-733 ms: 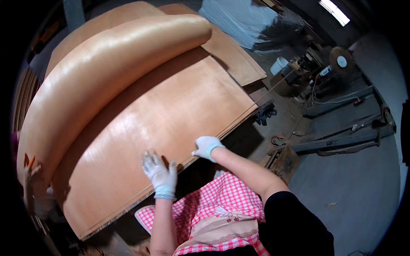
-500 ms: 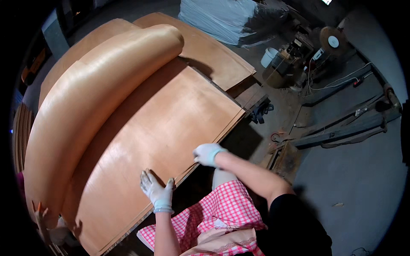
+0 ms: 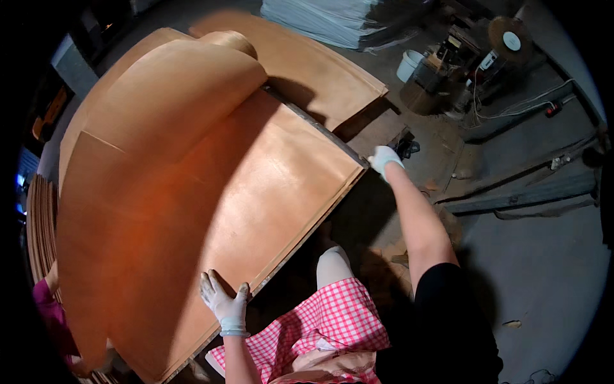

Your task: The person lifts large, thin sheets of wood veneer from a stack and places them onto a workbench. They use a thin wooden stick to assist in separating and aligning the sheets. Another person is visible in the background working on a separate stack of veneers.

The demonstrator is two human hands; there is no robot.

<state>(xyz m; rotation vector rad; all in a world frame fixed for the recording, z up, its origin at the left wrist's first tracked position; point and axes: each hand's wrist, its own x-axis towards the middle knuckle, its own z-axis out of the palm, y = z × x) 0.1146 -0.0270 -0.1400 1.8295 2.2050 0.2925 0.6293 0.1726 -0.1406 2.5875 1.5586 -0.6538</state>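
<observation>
— so, where are the hands?

— both are gloved in white. the left hand [image 3: 225, 304] lies flat on the near edge of the top veneer sheet [image 3: 211, 211], fingers [image 3: 210, 287] spread apart and pressed on the wood, with the thumb toward the edge. the right hand [image 3: 385, 158] is stretched far out to the sheet's right corner, just by the dark edge of the stack [image 3: 307, 227].

— is the right one gripping?

— its fingers look curled together at the corner, but i cannot tell whether they pinch the sheet or only touch it; it is small and far off.

— and the sheet itself?

— a big thin orange-brown sheet, lying on a stack of like sheets at table height. its far part is lifted and curves up in a wide arch [image 3: 166, 96] toward the upper left, while the near part lies flat under the left hand.

— what else is around?

— another flat brown sheet [image 3: 320, 70] beyond the stack, a pile of pale sheets [image 3: 332, 19] at the top, a white bucket [image 3: 409, 64] and a machine with cables [image 3: 473, 57] on the grey floor at right. the person wears a red-and-white checked apron [image 3: 320, 333]. a sleeve in pink [image 3: 48, 307] shows at the left edge, belonging to someone else.
</observation>
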